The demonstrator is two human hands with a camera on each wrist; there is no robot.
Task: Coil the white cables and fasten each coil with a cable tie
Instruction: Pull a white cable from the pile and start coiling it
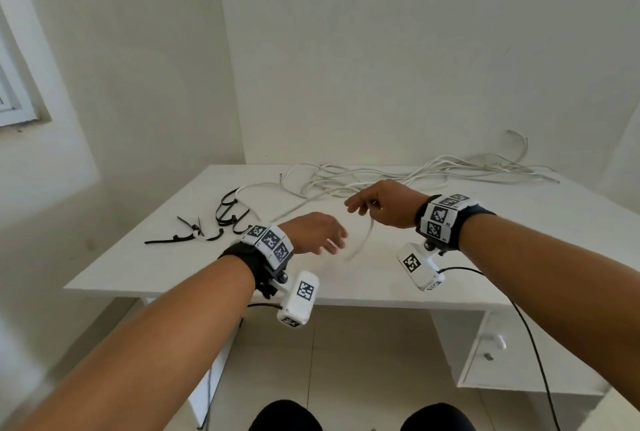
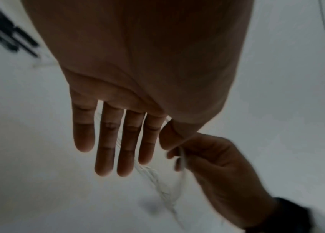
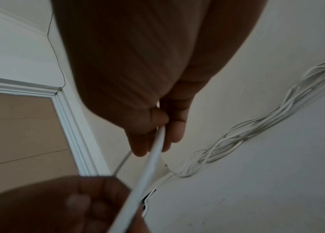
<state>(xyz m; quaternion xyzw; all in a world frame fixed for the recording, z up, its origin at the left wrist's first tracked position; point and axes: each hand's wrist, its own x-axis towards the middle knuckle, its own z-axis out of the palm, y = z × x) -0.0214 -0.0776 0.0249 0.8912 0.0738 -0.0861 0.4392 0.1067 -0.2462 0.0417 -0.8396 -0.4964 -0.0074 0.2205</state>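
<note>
A tangle of white cables (image 1: 415, 174) lies along the back of the white table (image 1: 173, 275). My right hand (image 1: 362, 207) is raised over the table's middle and pinches one white cable (image 1: 363, 240), which hangs down in a blurred curve. In the right wrist view the thumb and fingers (image 3: 175, 130) close on that cable (image 3: 153, 157). My left hand (image 1: 330, 242) hovers just left of it with straight, spread fingers (image 2: 105, 149) and holds nothing. Black cable ties (image 1: 221, 219) lie in a loose heap on the table's left part.
The table stands in a corner, with walls behind and to the left and a window (image 1: 14, 95) at far left. A drawer unit (image 1: 491, 351) sits under the table's right side. A black camera lead (image 1: 533, 344) hangs from my right wrist.
</note>
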